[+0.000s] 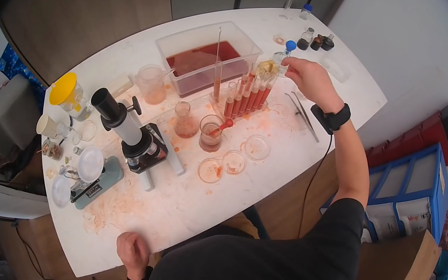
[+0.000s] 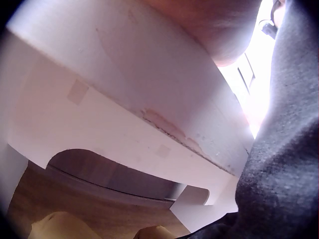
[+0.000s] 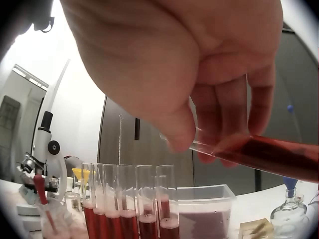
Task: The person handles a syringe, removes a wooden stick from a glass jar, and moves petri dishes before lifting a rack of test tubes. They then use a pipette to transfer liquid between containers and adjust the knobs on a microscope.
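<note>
My right hand (image 1: 313,82) is raised over the far right of the table, beside the test tube rack. In the right wrist view its thumb and fingers pinch the upper end of a glass test tube (image 3: 279,155) of red liquid, tilted nearly level. Below it stand several upright test tubes (image 3: 128,224) partly filled with red liquid. A yellowish block (image 3: 256,229) and a glass bottle with a blue stopper (image 3: 290,214) are close by. At the table's front edge my left hand (image 1: 132,253) rests with fingers loosely curled, holding nothing; the left wrist view shows only part of it.
Behind the rack is a clear tub (image 1: 186,86) of reddish liquid. A microscope (image 1: 141,140) and a balance (image 1: 97,188) stand at left. A beaker (image 1: 210,145) with a red dropper (image 1: 227,124), a flask (image 1: 186,126) and petri dishes (image 1: 257,147) occupy the middle. Tweezers (image 1: 308,120) lie at right.
</note>
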### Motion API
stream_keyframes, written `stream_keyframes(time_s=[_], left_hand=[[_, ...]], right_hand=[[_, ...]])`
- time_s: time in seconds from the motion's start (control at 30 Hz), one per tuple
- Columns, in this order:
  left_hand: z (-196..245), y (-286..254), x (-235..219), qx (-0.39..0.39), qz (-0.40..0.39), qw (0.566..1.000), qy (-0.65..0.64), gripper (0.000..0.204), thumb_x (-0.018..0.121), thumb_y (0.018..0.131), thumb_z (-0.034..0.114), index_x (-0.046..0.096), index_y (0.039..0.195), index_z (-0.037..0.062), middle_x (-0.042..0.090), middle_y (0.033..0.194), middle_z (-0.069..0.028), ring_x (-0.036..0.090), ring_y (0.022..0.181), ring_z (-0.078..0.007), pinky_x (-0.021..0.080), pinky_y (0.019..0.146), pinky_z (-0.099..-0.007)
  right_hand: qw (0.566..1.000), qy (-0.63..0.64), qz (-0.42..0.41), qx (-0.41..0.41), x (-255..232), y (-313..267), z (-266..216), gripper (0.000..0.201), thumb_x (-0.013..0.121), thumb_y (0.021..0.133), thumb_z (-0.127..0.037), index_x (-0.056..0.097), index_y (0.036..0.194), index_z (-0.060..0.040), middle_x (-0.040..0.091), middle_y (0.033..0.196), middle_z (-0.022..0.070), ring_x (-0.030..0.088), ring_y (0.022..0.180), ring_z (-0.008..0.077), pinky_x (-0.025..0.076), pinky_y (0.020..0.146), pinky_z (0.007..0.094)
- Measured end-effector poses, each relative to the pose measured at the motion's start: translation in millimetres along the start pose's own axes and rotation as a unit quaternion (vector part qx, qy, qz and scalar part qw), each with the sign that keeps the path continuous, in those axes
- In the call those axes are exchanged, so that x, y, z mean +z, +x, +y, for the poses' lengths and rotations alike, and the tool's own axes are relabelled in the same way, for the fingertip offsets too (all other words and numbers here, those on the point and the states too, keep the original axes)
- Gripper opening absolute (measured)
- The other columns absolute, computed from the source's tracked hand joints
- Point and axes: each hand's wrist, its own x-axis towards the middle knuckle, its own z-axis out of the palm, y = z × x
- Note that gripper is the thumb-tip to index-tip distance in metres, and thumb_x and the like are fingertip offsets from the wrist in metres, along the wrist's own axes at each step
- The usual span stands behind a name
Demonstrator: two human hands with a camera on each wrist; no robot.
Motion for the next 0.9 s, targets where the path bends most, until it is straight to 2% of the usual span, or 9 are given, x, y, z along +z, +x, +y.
stream_keyframes(time_s=[0.23, 0.43, 0.9], left_hand=[[2.7, 2.6, -0.7, -0.004, 0.001, 1.0, -0.003, 0.023, 0.059, 0.076, -0.012, 0.054, 0.094, 0.0, 0.059, 0.084, -0.0169, 0.057, 0.074, -0.0356, 0.047, 0.066, -0.0421], [2.0, 2.2, -0.2, -0.003, 0.003, 1.0, -0.001, 0.023, 0.059, 0.076, -0.012, 0.054, 0.094, 0.0, 0.059, 0.084, -0.017, 0.057, 0.074, -0.0356, 0.047, 0.066, -0.0419], [2.2, 2.6, -0.4, -0.001, -0.001, 1.0, -0.001, 0.024, 0.059, 0.075, -0.013, 0.053, 0.095, -0.0001, 0.059, 0.085, -0.0174, 0.056, 0.074, -0.0358, 0.047, 0.066, -0.0419]], right_hand=[[0.997, -0.067, 0.0, -0.041, 4.1, -2.3, 5.6, 0.02, 0.064, 0.085, -0.015, 0.068, 0.105, -0.0122, 0.069, 0.086, 0.0124, 0.066, 0.08, 0.0308, 0.051, 0.07, 0.0402], [0.995, -0.087, -0.021, -0.038, 3.2, -2.1, 4.9, 0.021, 0.065, 0.086, -0.017, 0.069, 0.106, -0.0134, 0.069, 0.087, 0.0125, 0.066, 0.08, 0.0295, 0.051, 0.07, 0.04], [0.992, -0.107, -0.044, -0.049, -6.2, 0.6, -2.4, 0.023, 0.067, 0.084, -0.011, 0.068, 0.106, -0.0099, 0.068, 0.088, 0.011, 0.064, 0.079, 0.0292, 0.05, 0.07, 0.0392]])
